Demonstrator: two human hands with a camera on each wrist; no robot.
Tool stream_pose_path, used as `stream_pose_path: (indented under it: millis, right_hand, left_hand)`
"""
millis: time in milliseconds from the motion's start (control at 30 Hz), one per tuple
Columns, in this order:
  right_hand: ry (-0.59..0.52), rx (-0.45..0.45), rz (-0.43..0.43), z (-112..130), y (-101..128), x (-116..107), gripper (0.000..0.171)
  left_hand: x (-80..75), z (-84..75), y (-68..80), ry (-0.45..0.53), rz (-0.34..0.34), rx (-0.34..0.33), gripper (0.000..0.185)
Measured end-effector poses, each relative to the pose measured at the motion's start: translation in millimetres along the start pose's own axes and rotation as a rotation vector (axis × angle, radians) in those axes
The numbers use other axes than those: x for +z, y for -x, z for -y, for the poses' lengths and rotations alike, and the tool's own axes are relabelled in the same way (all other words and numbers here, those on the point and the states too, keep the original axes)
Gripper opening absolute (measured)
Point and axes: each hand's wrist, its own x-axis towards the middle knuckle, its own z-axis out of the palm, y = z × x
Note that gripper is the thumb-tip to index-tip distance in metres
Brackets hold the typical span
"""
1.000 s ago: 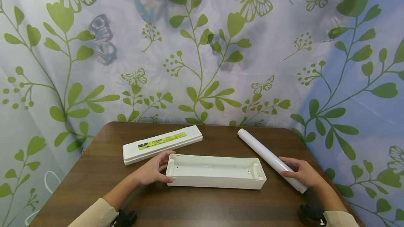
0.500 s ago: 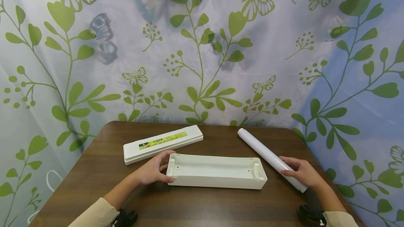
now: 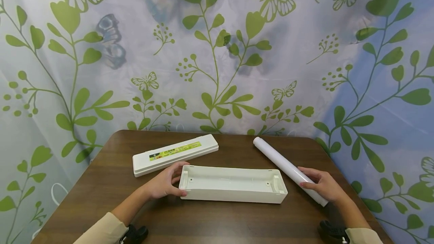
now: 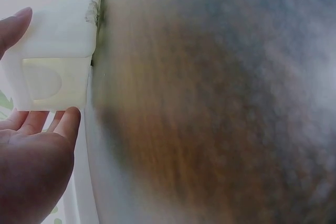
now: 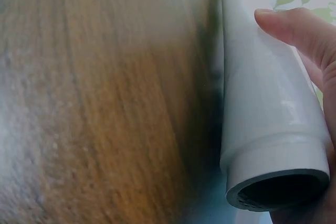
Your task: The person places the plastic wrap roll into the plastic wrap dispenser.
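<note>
In the head view my left hand (image 3: 166, 183) grips the left end of a long white open-topped box (image 3: 234, 195), thumb on its near side and fingers behind. The left wrist view shows that end of the box (image 4: 58, 30) between thumb and fingertips. Off to the right, my right hand (image 3: 322, 185) holds the lower part of a glossy white roll of cling film (image 3: 278, 159), which slants away toward the back of the table. Seen from the right wrist, the roll (image 5: 268, 93) has a hollow core, and the thumb lies along its side.
Behind the left hand lies a white lid (image 3: 196, 148) with a yellow-green label, set at an angle. All of it is on a dark brown wooden table (image 3: 217, 223). A curtain (image 3: 152, 48) with leaves and butterflies hangs past the back edge.
The right hand and the roll have shifted very slightly left. The left hand and the box stay nearly where they were.
</note>
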Motion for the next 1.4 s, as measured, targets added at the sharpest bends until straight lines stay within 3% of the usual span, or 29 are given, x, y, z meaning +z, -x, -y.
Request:
stream_pose_path:
  millis: [367,1400]
  right_hand:
    - [0.014,-0.015,-0.028,12,-2,-2,0.060]
    - [0.056,-0.103,-0.041,60,-11,-7,0.055]
  left_hand:
    - [-0.5,-2.6,0.0,0.009,-0.002,-0.020,0.094]
    - [1.3,-0.7,0.2,-0.015,0.010,0.015,0.090]
